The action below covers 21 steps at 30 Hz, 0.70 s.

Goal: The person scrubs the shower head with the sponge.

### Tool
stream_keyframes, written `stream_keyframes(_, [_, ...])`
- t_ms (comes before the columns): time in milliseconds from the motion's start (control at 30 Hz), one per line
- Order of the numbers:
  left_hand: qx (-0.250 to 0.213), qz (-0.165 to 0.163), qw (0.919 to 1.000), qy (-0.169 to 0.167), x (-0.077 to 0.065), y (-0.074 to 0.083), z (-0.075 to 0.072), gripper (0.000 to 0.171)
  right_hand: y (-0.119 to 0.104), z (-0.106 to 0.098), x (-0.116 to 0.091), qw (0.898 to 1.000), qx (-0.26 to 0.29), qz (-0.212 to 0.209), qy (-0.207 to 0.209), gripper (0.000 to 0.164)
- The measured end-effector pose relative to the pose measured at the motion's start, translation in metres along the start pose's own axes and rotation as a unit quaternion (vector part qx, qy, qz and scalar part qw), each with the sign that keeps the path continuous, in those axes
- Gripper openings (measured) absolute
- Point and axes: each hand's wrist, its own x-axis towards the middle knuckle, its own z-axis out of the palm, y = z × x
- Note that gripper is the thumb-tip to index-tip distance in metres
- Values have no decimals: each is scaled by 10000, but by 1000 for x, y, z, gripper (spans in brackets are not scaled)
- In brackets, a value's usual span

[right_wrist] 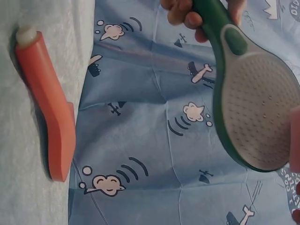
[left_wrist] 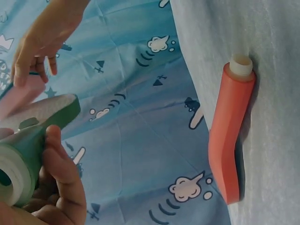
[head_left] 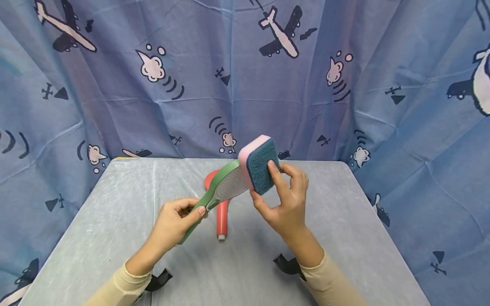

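Observation:
My left hand (head_left: 172, 219) grips the handle of a green shower head (head_left: 223, 173), whose pale nozzle face shows many small dots in the right wrist view. A sponge (head_left: 263, 168), pink with a teal scouring side, is held between the thumb and fingers of my right hand (head_left: 289, 204). Its pink side is at the far end of the shower head's face and seems to touch it. Both things are up above the table. Behind and below them a red shower head (head_left: 222, 219) lies on the table, its head partly hidden by the green one.
A pale grey cloth covers the table (head_left: 126, 238). Around its back and sides hangs a blue curtain (head_left: 199, 76) with printed planes and clouds. Black straps or mounts (head_left: 286, 264) stick out by both wrists.

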Motion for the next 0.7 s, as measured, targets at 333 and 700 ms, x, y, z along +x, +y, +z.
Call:
stream_keyframes(333, [5,-82,9999,85,1,1,4,10,10,-5,7,9959,-593,-575,366,50])
stream_keyframes(700, [-117,-228,9995,-183,-1,0,7,11,-5,5,-2,9725,-551,-2151,-700,51])
